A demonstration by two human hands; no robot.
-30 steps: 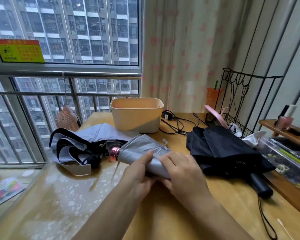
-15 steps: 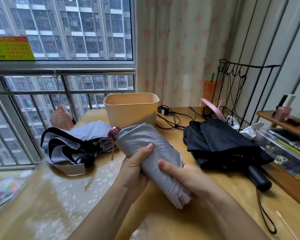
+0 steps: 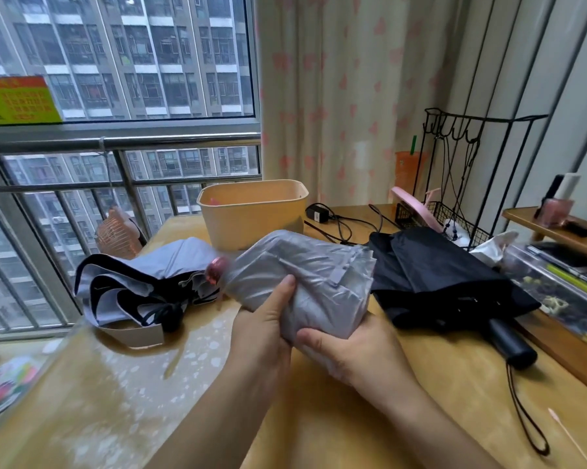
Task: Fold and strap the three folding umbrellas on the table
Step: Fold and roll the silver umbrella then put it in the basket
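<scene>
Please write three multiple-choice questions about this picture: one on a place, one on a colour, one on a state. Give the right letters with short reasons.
1. Where does the black umbrella lie?
A. right of the silver umbrella
B. inside the beige bin
C. on the window rail

2. What colour is the end cap of the silver umbrella?
A. green
B. pink
C. yellow

3. How is the silver umbrella now?
A. lying untouched
B. fully opened
C. held in both hands

Answers:
1 A: black umbrella lies right of the silver umbrella.
2 B: end cap looks pink.
3 C: left hand and right hand grip it.
</scene>
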